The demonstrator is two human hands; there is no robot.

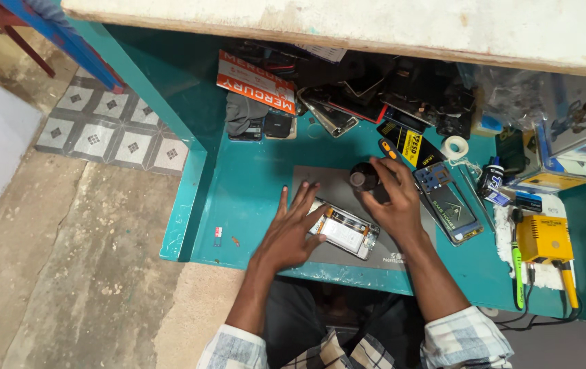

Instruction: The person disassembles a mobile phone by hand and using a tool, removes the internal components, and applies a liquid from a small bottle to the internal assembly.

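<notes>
An opened smartphone (345, 231) with its back removed lies on a grey work mat (320, 179) on a teal bench. My left hand (291, 229) rests flat on the mat, fingers spread, with its fingertips touching the phone's left end. My right hand (394, 200) is above the phone's right end and grips a black cylindrical tool (363, 177) with a round end, held upright over the mat.
The teal bench (245, 198) carries a phone repair mat (451, 205), a roll of white tape (454, 147), a yellow box unit (543, 238) with cables, a green-handled tool (517, 270), boxes and phone parts at the back. A white shelf (375, 24) overhangs. Tiled floor lies left.
</notes>
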